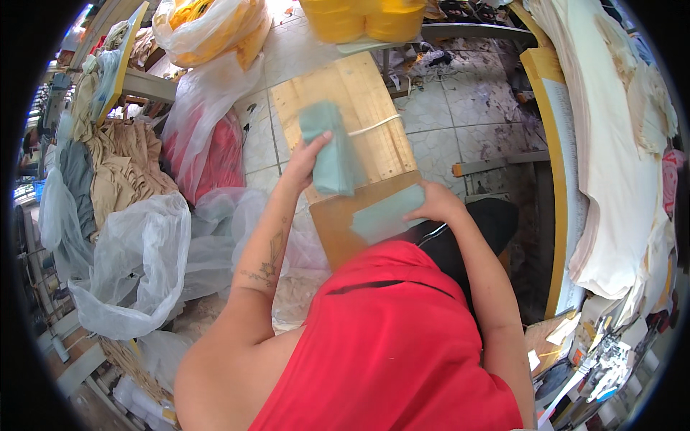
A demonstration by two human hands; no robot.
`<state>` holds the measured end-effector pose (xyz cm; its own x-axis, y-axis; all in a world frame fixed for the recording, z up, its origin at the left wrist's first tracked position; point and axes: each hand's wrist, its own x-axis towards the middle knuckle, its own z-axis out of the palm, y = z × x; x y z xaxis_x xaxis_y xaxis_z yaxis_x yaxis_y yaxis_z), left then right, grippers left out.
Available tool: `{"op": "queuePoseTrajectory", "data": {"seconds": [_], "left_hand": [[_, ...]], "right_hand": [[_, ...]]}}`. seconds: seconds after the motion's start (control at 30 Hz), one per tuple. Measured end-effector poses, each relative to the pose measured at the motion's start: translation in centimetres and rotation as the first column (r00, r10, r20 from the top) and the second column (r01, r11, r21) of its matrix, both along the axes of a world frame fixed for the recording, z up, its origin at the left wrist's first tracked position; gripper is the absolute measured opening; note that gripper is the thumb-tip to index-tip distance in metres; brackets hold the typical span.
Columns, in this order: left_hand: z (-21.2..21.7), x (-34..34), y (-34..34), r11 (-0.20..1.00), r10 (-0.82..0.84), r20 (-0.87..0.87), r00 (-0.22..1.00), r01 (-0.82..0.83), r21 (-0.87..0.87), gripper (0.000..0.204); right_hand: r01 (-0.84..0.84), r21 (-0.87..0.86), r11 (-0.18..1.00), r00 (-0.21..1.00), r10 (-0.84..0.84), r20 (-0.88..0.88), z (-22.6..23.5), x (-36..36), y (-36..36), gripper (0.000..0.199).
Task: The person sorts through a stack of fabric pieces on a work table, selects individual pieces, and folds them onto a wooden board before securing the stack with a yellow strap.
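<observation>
A thick bundle of folded pale green fabric [332, 161] is gripped in my left hand [307, 161], with the thumb laid across its top. The bundle is slightly smeared by motion above a light wooden board [384, 90]. My right hand [440, 202] pinches the right end of a flatter pale green fabric piece [381, 217], thumb on top and fingers mostly hidden beneath. That piece lies over a brown panel [327, 224] close to my lap. A white cord [374, 126] crosses the wooden board just right of the bundle.
Clear plastic bags [133, 266] and tan cloth [129, 165] crowd the left side, beside a bag of red fabric [219, 161]. Yellow bundles [363, 18] stand at the far end. Along the right runs a yellow-edged table [550, 129] piled with cream fabric [596, 158]. Scraps litter the tiled floor.
</observation>
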<state>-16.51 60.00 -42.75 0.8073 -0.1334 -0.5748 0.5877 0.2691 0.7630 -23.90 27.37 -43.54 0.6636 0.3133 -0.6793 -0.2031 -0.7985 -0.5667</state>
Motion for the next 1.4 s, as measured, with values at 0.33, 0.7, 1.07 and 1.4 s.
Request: {"op": "queuePoseTrajectory", "data": {"seconds": [0.33,0.7,1.07,1.4], "left_hand": [[-0.2,2.2,0.5,0.45,-0.212,-0.052,0.976,0.145,0.881,0.062],[-17.8,-3.5,16.6,0.674,-0.495,0.086,0.865,0.319,0.666,0.021],[-3.5,-4.9,18.5,0.878,-0.216,0.056,0.975,0.169,0.447,0.035],[-2.8,-1.9,11.6,0.95,0.227,0.5,0.835,-0.077,-0.302,0.029]], "right_hand": [[0.179,0.316,0.932,0.978,-0.134,-0.161,-2.3,0.1,-0.6,0.079],[-0.251,0.151,0.956,0.954,0.218,0.206,4.5,11.9,7.2,0.082],[0.215,0.471,0.855,0.918,-0.342,0.202,-4.5,19.5,9.1,0.049],[0.23,0.129,0.965,0.877,-0.263,0.403,-8.6,13.7,2.1,0.026]]}}
